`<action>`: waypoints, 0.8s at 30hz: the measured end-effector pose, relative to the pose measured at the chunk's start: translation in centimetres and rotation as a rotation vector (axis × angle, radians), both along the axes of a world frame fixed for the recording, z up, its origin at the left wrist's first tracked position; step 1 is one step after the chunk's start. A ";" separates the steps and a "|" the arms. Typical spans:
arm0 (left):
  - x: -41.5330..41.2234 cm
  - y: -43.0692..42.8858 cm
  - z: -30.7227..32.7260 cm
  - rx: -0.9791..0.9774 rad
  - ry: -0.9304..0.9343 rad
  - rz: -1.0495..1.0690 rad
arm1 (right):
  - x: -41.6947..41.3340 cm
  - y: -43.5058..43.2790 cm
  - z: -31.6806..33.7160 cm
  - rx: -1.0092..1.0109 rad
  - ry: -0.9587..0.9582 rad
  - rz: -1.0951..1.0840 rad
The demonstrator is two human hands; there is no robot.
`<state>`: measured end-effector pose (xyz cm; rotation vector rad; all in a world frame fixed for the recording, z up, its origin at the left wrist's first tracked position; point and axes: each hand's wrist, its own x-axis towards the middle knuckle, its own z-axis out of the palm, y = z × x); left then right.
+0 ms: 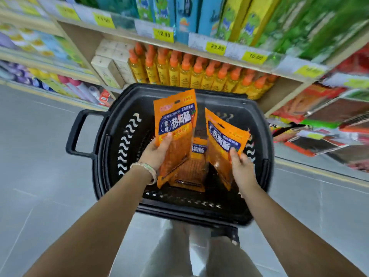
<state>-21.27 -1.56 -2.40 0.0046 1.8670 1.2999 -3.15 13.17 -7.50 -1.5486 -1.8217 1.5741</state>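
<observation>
A black plastic shopping basket stands on the floor in front of me. My left hand grips an orange snack packet with a blue label, held upright over the basket's left half. My right hand pinches a second orange packet of the same kind, tilted over the right half. A third orange packet lies at the bottom of the basket between the two, partly hidden by them.
The basket's handle sticks out to the left. Behind it a wooden shelf holds yellow bottles with orange caps, boxes above and yellow price tags. More goods hang at the right. Grey tiled floor spreads around.
</observation>
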 end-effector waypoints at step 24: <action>24.1 19.6 33.2 0.440 0.618 -0.065 | 31.3 16.8 37.0 0.743 0.446 -0.262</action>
